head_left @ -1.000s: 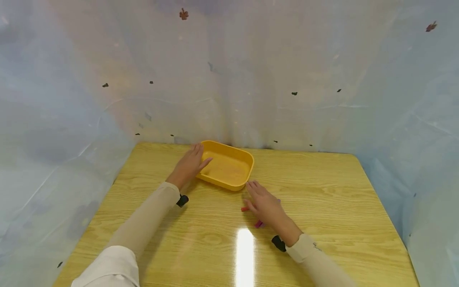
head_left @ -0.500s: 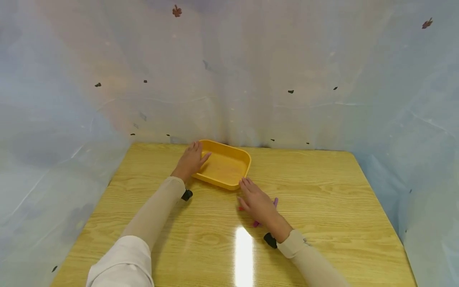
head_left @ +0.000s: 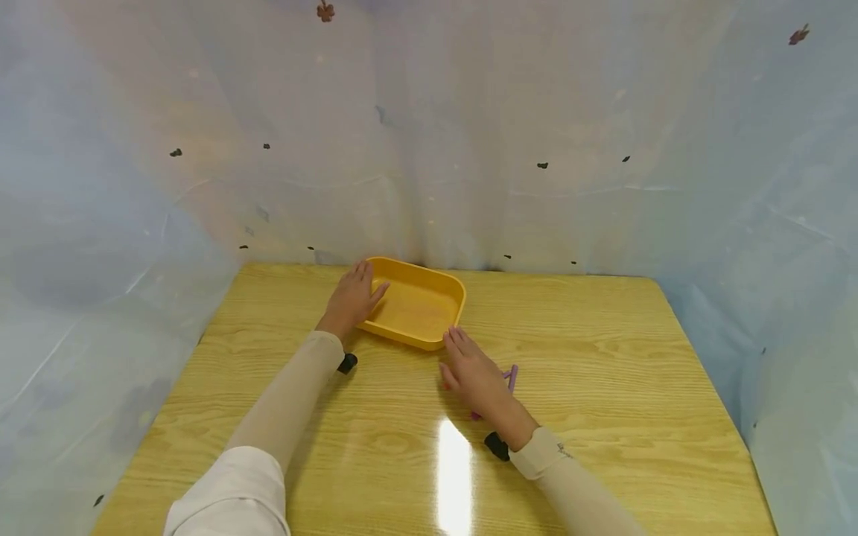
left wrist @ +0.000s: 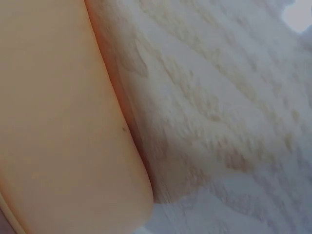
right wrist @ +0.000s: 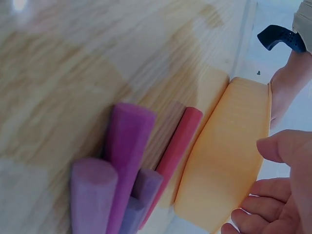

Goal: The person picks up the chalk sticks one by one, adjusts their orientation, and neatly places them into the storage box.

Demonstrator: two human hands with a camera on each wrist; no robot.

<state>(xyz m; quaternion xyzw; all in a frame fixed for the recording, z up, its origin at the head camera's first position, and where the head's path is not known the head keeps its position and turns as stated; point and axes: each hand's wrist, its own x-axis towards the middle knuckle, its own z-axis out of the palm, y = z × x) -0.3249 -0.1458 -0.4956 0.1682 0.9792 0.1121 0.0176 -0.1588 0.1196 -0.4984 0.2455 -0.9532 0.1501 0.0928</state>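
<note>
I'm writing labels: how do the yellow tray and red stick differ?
The yellow tray is broad and hollow; the red stick is slim and straight. In the head view the yellow tray shows nearly whole; the right hand hides most of the red stick. Both are on the table.

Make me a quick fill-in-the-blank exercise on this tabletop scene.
The hand whose thumb reaches over the tray is the person's ____ one.
In the head view, the sticks are partly hidden by the person's ____ hand.
In the right wrist view, the stick nearest the tray is ____.
Missing words: left; right; red.
</note>
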